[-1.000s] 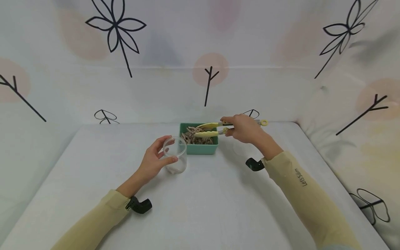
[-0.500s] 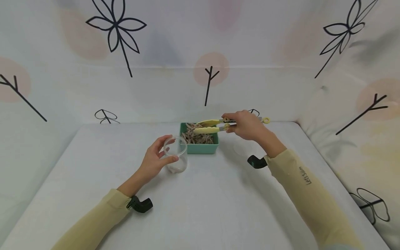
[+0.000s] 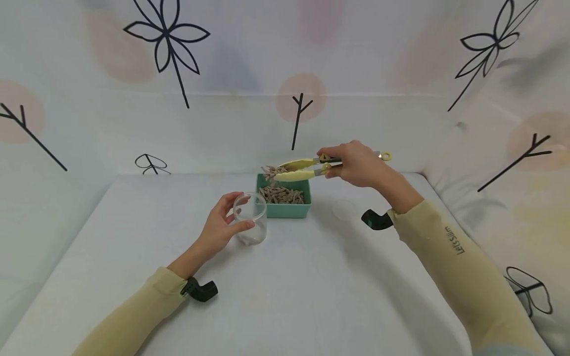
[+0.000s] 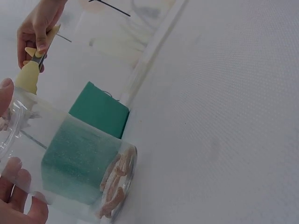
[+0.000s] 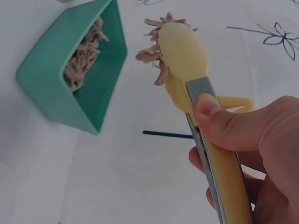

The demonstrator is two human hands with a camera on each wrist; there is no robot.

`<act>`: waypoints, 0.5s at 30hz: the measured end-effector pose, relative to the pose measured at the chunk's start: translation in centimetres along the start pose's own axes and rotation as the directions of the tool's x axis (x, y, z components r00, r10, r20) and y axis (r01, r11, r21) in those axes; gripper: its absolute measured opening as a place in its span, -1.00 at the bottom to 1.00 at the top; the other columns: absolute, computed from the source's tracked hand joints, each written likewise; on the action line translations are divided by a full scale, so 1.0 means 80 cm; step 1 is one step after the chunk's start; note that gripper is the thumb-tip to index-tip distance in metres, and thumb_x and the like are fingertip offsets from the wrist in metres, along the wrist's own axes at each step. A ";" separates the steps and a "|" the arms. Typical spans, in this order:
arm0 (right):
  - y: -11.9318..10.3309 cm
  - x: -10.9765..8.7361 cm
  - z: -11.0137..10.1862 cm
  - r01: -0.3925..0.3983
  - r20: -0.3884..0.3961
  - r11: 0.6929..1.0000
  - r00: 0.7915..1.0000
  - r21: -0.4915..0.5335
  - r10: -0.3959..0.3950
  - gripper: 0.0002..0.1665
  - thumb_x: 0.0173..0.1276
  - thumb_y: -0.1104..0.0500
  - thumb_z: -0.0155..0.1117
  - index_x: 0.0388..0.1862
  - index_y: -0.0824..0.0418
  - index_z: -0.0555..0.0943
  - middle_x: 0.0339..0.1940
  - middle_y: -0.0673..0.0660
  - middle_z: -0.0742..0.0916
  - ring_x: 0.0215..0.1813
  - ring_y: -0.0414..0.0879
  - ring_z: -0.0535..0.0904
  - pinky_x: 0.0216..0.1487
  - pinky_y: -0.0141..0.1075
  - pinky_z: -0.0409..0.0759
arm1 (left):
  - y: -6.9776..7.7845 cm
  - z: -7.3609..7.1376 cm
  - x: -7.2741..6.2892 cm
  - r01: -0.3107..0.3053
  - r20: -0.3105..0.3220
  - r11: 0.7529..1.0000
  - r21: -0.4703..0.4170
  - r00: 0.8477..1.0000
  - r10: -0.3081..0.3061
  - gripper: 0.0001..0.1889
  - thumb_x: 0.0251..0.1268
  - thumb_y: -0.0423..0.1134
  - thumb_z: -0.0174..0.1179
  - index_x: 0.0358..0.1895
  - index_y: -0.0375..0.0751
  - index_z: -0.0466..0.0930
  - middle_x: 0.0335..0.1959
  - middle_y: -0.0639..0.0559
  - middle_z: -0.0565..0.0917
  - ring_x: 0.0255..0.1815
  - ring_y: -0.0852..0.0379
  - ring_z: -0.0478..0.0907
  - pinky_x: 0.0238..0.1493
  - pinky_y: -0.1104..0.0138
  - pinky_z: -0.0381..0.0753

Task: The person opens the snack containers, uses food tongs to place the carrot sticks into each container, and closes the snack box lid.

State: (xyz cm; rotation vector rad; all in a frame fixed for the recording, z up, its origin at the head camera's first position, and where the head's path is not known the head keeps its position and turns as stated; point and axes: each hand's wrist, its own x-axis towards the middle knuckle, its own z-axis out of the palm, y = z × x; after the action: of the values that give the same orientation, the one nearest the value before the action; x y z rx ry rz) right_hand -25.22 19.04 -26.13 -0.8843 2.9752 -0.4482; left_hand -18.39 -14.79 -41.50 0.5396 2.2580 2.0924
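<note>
My left hand curls round a clear plastic jar that stands on the table. A few brownish strips lie at the jar's bottom in the left wrist view. My right hand grips yellow-tipped tongs above a green box. Between the tong heads is a clump of brownish-grey dried strips, some poking out past the edges. More of the same strips fill the lower part of the box. The jar stands just left of the box and in front of it.
A white-covered table carries the box and jar. Behind it hangs a pale curtain with plant drawings. A faint clear round lid lies right of the box. Black wrist cameras sit on both sleeves.
The tongs have risen out of the box with a clump of strips between their heads, and my right hand has moved up and slightly right. My left hand and the jar stay put.
</note>
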 end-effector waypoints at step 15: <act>-0.051 0.004 -0.020 0.187 0.034 0.972 0.980 0.141 -0.194 -0.44 0.23 0.30 0.49 0.23 0.21 0.61 -0.02 0.08 0.75 -0.17 -0.15 0.67 -0.15 -0.20 0.64 | 0.004 0.001 0.001 0.040 -0.015 0.999 0.000 0.999 -0.040 -0.18 0.13 -0.49 0.42 0.45 -0.32 0.19 0.42 -0.20 0.34 0.47 -0.08 0.21 0.41 0.02 0.27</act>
State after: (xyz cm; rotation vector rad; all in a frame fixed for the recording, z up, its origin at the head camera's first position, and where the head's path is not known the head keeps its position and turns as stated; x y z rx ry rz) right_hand -23.41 16.02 -23.49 -1.1528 2.7880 -0.6172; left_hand -18.37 -14.69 -41.19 0.4754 2.2576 2.0846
